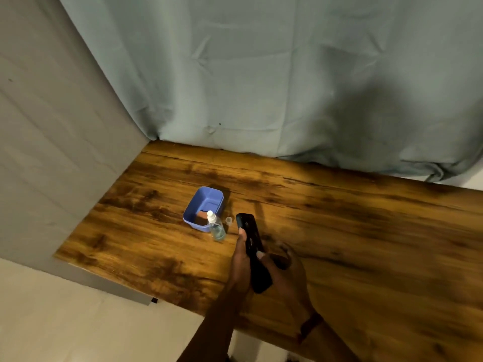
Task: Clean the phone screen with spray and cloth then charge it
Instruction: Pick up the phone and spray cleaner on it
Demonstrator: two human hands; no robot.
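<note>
In the lower centre of the frame I see both hands closed around the black phone (253, 253), which is lifted above the wooden table (366, 231) and tilted, its far end pointing to the upper left. The left hand (241, 259) grips the phone along its left edge, with the thumb lying on the upper face and the other fingers curled under it. The right hand (283, 265) holds the near part of the phone from the right side; its thumb presses on the face, and the fingers are bent around something dark under them. This hand is blurred, so I cannot tell if that dark thing is a cloth or only shadow. A dark band (311, 325) is on the right wrist.

Just to the left of the phone's far end stands a small clear spray bottle (216, 227) with a white nozzle, upright on the table. Its little clear cap (229, 220) is between the bottle and the phone, on the table surface. Behind the bottle, touching or almost touching it, is a blue plastic tub (202, 205) with something brown-orange on its bottom.

A grey-green curtain (261, 74) hangs behind the table in the upper part of the frame.
</note>
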